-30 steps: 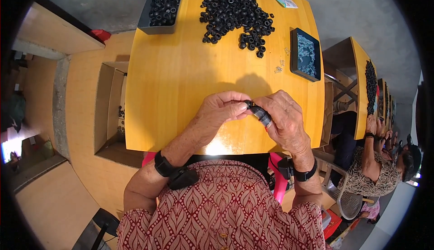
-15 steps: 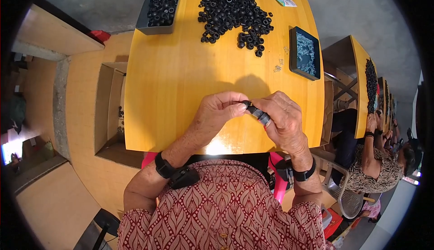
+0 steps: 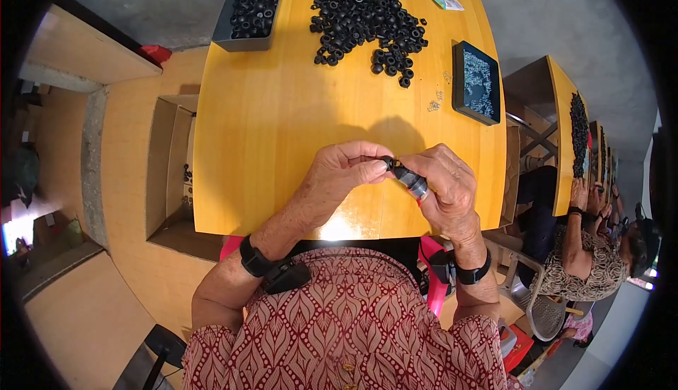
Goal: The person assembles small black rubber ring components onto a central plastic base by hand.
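Just below the frame's centre, your left hand (image 3: 342,175) and right hand (image 3: 445,182) meet over the near edge of the yellow wooden table (image 3: 282,122). Both sets of fingers are closed together on a small black ring-shaped rubber part (image 3: 390,163). A loose pile of similar black rings (image 3: 364,16) lies at upper centre.

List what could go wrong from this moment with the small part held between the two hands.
The small black ring-shaped part is pinched only at the fingertips of the left hand and right hand, above the yellow wooden table's near edge; it could slip and perhaps drop off the edge. The dark sleeve on one right finger may dull the grip.
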`<state>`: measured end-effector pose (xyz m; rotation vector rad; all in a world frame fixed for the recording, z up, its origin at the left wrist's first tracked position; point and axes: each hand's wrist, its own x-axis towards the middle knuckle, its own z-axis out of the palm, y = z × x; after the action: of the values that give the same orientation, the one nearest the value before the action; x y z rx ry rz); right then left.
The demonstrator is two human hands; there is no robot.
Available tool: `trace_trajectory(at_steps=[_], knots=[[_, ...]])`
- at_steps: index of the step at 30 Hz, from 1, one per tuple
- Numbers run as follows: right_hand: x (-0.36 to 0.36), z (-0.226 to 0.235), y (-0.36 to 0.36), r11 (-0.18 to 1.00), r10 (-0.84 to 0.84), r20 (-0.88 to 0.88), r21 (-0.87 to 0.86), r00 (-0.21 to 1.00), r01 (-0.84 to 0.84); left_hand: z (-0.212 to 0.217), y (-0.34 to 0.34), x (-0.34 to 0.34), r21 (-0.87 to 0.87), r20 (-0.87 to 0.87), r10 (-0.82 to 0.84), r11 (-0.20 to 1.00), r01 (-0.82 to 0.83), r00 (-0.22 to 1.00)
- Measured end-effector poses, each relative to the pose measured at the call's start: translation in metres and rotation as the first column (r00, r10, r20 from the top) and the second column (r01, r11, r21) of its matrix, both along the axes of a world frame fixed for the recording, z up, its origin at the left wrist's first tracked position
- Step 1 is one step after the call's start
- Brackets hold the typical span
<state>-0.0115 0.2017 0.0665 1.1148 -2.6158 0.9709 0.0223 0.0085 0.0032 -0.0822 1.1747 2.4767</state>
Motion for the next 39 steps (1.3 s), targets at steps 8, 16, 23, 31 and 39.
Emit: trace_trajectory(at_steps=[8,16,23,31,39], knots=[[-0.002,0.001,-0.003,0.999,0.023,-0.01,0.042,1.0,-0.023,-0.009,0.001,-0.001,-0.081,-0.026,0.0,0.997,-0.002,1.0],[-0.009,-0.005,0.001,0.987,0.157,-0.06,0.041,0.986,-0.155,-0.01,-0.001,-0.001,-0.153,-0.075,-0.025,0.988,0.013,0.997],[-0.01,-0.001,-0.004,0.983,0.155,-0.052,0.104,0.986,-0.149,-0.011,0.003,0.002,-0.138,-0.025,0.017,0.99,-0.021,1.0],[-0.014,0.008,0.003,0.938,0.294,-0.091,0.218,0.952,-0.269,-0.006,0.003,0.003,-0.082,0.032,-0.037,0.996,0.04,0.999],[-0.023,-0.006,0.015,0.961,0.272,0.104,0.014,0.957,-0.275,-0.006,0.003,0.001,-0.096,0.025,-0.069,0.993,0.071,0.997]])
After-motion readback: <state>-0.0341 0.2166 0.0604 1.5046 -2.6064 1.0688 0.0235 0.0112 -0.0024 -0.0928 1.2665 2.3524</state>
